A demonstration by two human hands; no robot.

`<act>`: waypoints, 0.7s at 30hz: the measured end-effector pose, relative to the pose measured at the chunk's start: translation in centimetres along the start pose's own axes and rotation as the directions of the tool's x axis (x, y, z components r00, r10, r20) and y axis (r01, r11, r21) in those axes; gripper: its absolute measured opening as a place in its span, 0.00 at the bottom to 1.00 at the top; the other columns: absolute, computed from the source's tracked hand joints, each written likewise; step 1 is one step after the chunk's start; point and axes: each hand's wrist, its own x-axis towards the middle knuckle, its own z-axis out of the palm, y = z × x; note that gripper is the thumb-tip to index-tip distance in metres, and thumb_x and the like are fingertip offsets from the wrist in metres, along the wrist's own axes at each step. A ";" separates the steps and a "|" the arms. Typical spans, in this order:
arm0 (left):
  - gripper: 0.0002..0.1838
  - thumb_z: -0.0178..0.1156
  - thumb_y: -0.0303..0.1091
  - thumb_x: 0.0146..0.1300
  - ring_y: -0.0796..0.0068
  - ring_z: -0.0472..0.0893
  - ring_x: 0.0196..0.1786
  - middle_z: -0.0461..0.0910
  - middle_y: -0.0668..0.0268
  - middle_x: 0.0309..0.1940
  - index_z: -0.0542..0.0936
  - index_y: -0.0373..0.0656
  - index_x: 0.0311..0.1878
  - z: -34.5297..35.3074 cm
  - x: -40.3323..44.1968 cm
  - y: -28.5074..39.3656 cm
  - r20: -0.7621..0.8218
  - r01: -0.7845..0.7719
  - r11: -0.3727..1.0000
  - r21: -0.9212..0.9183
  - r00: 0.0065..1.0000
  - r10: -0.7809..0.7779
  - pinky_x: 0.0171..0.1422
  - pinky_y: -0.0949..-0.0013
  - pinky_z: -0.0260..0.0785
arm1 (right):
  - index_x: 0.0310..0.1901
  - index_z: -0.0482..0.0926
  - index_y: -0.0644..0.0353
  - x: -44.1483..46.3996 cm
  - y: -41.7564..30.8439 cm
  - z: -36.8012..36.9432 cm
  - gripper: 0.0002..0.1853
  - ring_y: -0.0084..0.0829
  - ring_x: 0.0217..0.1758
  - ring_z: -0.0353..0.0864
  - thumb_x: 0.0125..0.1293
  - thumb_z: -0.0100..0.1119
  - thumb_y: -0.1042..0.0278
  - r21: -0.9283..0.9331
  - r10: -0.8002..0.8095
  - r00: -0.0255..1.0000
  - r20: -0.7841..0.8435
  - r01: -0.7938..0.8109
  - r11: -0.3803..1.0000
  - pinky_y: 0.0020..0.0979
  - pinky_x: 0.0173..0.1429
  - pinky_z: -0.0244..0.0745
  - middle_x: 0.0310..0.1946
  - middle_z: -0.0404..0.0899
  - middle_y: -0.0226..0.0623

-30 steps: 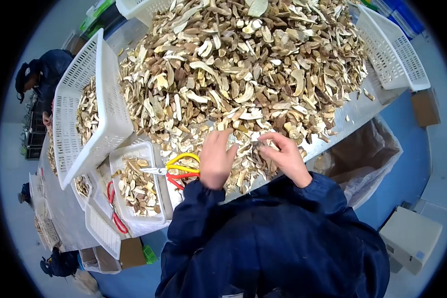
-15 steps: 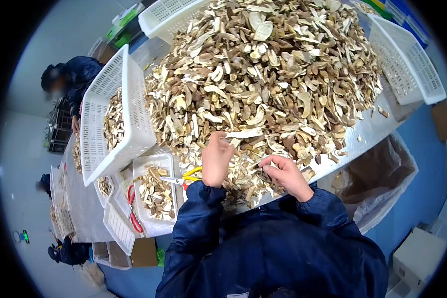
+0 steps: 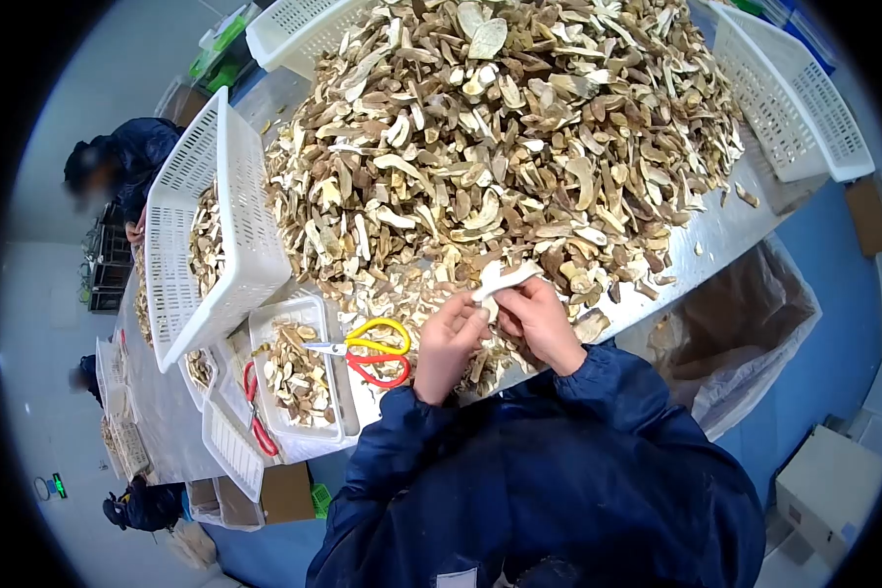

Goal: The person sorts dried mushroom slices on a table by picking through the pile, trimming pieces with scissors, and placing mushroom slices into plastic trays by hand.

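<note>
The left hand [image 3: 447,343] and right hand [image 3: 543,321] are found pinched on a pale slice [image 3: 507,280], held at the heap's [image 3: 500,157] near side. It is judged light, stiff and brittle, best gripped gently near both ends.

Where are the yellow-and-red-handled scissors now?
In the head view, the scissors lie left of the left hand, blades across the right rim of the white tray.

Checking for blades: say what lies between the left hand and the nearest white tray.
The head view shows scissors with yellow and red handles, tips over the tray's rim.
</note>
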 end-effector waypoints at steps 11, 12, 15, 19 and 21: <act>0.12 0.56 0.30 0.64 0.75 0.79 0.38 0.81 0.60 0.39 0.79 0.34 0.48 -1.4 0.1 -0.2 -0.142 -0.152 0.979 0.138 0.975 0.172 0.44 0.73 0.71 | 0.35 0.74 0.60 -1.8 -0.9 -1.0 0.04 0.11 0.16 0.64 0.64 0.57 0.70 -0.133 0.196 0.961 0.197 -0.172 0.976 0.16 0.20 0.55 0.17 0.70 0.21; 0.12 0.56 0.30 0.64 0.75 0.79 0.38 0.81 0.60 0.38 0.79 0.34 0.48 -1.5 0.4 -0.4 -0.116 -0.175 0.970 0.168 0.974 0.195 0.44 0.73 0.71 | 0.35 0.74 0.61 -2.5 -1.0 -1.5 0.05 0.15 0.17 0.66 0.64 0.57 0.70 -0.002 0.263 0.913 0.312 -0.276 0.961 0.18 0.20 0.57 0.21 0.72 0.26; 0.13 0.56 0.31 0.64 0.76 0.80 0.35 0.82 0.58 0.35 0.79 0.34 0.48 -0.9 1.1 -0.9 -0.037 -0.213 0.942 0.259 0.972 0.230 0.41 0.73 0.71 | 0.37 0.73 0.66 -4.1 0.2 -2.3 0.13 0.26 0.21 0.70 0.62 0.58 0.62 0.303 0.023 0.792 0.609 -0.260 0.917 0.22 0.18 0.59 0.27 0.74 0.39; 0.19 0.61 0.39 0.62 0.71 0.80 0.27 0.81 0.56 0.25 0.76 0.34 0.50 2.9 1.7 -0.2 0.115 -0.232 0.787 0.572 0.972 0.203 0.33 0.69 0.72 | 0.46 0.71 0.66 -7.2 -1.5 -3.3 0.25 0.23 0.18 0.70 0.61 0.61 0.50 0.295 0.046 0.858 0.512 -0.226 0.928 0.20 0.18 0.60 0.28 0.75 0.39; 0.23 0.63 0.47 0.60 0.58 0.82 0.26 0.80 0.54 0.22 0.75 0.33 0.45 4.6 2.2 -0.2 0.129 -0.211 0.654 0.726 0.977 0.173 0.32 0.62 0.73 | 0.45 0.71 0.65 -8.4 -1.9 -4.3 0.23 0.20 0.15 0.67 0.61 0.63 0.52 0.237 0.033 0.892 0.451 -0.155 0.959 0.20 0.18 0.60 0.24 0.74 0.35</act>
